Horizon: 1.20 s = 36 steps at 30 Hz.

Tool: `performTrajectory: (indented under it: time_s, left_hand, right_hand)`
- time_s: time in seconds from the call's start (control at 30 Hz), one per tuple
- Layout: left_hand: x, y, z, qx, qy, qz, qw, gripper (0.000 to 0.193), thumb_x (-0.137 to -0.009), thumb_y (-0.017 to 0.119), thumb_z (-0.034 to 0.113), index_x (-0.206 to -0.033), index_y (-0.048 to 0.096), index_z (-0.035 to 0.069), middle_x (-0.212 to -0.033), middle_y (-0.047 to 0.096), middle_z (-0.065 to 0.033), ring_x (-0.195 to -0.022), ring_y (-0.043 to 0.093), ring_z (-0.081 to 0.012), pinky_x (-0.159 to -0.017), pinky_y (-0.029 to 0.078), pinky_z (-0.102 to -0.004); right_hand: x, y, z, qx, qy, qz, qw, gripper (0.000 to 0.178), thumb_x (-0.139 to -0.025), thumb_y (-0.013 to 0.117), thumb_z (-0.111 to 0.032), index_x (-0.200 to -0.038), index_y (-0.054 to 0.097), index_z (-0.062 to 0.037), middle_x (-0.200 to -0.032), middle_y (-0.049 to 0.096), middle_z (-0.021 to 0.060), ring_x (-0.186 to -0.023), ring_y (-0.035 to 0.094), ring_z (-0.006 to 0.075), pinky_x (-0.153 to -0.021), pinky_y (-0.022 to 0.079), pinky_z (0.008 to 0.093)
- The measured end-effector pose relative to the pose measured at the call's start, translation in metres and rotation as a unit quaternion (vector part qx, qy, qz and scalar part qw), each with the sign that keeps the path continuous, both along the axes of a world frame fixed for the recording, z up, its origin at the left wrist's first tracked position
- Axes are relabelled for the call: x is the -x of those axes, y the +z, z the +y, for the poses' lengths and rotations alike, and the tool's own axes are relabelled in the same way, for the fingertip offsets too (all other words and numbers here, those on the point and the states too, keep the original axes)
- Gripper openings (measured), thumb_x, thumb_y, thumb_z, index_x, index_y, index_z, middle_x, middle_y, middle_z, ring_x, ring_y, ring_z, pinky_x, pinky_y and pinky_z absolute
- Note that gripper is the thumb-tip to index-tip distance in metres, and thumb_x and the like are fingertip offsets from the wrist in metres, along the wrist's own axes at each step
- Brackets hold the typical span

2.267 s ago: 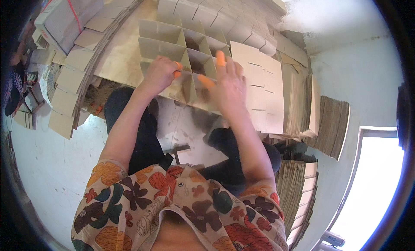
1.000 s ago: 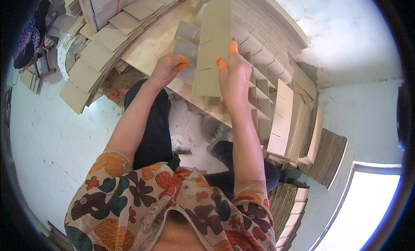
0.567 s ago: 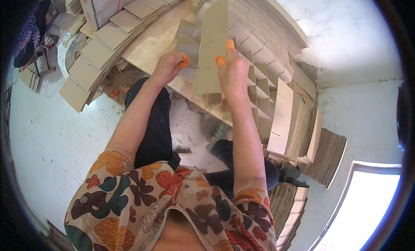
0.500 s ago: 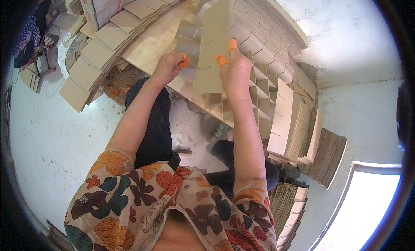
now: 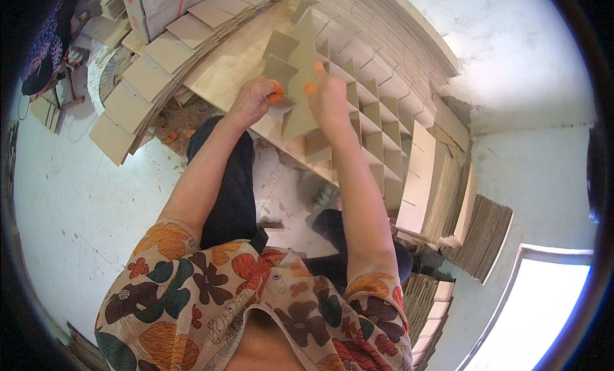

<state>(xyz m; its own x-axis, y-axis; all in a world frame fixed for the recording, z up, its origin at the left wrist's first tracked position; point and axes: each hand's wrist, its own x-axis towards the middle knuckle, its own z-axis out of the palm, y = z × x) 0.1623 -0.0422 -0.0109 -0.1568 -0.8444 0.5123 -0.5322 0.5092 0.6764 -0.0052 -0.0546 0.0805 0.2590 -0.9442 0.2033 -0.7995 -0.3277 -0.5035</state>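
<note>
A cardboard divider grid (image 5: 373,123) of crossed strips stands on the wooden tabletop. At its left side a long cardboard strip (image 5: 303,48) stands on edge among the cross strips, and my right hand (image 5: 329,102) pinches it from the right. My left hand (image 5: 252,102) is closed on the near end of a short cardboard cross strip (image 5: 279,70), just left of the long one. Orange covers sit on the thumb and finger of both hands. Where the strips cross under my right hand is hidden.
A fanned row of slotted cardboard sheets (image 5: 148,75) lies along the left, beside a large carton (image 5: 157,9). Long stacked strips (image 5: 403,35) run behind the grid toward the wall. More cardboard bundles (image 5: 483,233) stand at the right, near a bright opening (image 5: 537,307).
My right hand has brought the long strip left and down, from above the grid to among the cross strips. My left hand has shifted only slightly.
</note>
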Motion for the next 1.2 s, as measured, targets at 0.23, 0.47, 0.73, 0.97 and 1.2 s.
performTrajectory:
  time_s: [0.23, 0.47, 0.73, 0.97, 1.2]
  left_hand:
    - [0.002, 0.004, 0.000, 0.001, -0.015, 0.018, 1.000, 0.015, -0.072, 0.069, 0.001, -0.085, 0.064, 0.004, -0.077, 0.060, -0.0125, -0.073, 0.059, -0.0293, -0.064, 0.047, -0.0346]
    - [0.001, 0.009, 0.003, 0.047, 0.008, -0.067, 0.997, 0.041, -0.067, 0.073, 0.007, -0.106, 0.061, 0.007, -0.100, 0.062, -0.0108, -0.095, 0.057, -0.0292, -0.081, 0.046, -0.0366]
    - [0.031, 0.052, 0.008, 0.038, -0.099, -0.210, 0.972, 0.085, -0.057, 0.077, 0.012, -0.134, 0.041, 0.008, -0.136, 0.044, -0.0090, -0.131, 0.031, -0.0307, -0.107, 0.028, -0.0429]
    - [0.080, 0.052, -0.061, 0.012, -0.145, -0.305, 0.941, 0.083, -0.064, 0.073, 0.008, -0.138, 0.036, 0.013, -0.144, 0.035, -0.0077, -0.136, 0.024, -0.0270, -0.109, 0.028, -0.0404]
    - [0.092, 0.020, -0.111, -0.051, -0.254, -0.340, 0.904, 0.034, -0.067, 0.073, 0.013, -0.100, 0.065, 0.010, -0.092, 0.064, -0.0088, -0.095, 0.056, -0.0285, -0.085, 0.041, -0.0378]
  right_hand:
    - [-0.008, -0.023, -0.003, -0.029, 0.042, 0.130, 0.990, 0.015, -0.079, 0.055, -0.008, -0.087, 0.061, 0.0029, -0.084, 0.063, 0.0231, -0.082, 0.062, 0.0389, -0.071, 0.050, 0.0464]
    - [0.004, -0.003, -0.030, -0.075, -0.008, 0.116, 0.990, 0.026, -0.084, 0.058, -0.027, -0.092, 0.063, -0.0033, -0.086, 0.063, 0.0220, -0.086, 0.061, 0.0381, -0.071, 0.049, 0.0455]
    - [0.152, -0.030, -0.047, 0.009, -0.285, 0.217, 0.934, 0.066, -0.082, 0.053, -0.060, -0.113, 0.052, -0.0010, -0.101, 0.063, 0.0232, -0.101, 0.058, 0.0375, -0.091, 0.040, 0.0447]
    - [0.140, 0.000, 0.010, -0.094, -0.097, 0.096, 0.986, 0.056, -0.083, 0.057, -0.051, -0.106, 0.055, -0.0006, -0.088, 0.065, 0.0213, -0.084, 0.063, 0.0356, -0.071, 0.050, 0.0436]
    - [0.234, 0.019, 0.050, 0.082, -0.134, 0.038, 0.987, 0.069, -0.076, 0.068, -0.050, -0.122, 0.050, -0.0016, -0.114, 0.056, 0.0248, -0.108, 0.055, 0.0356, -0.090, 0.044, 0.0408]
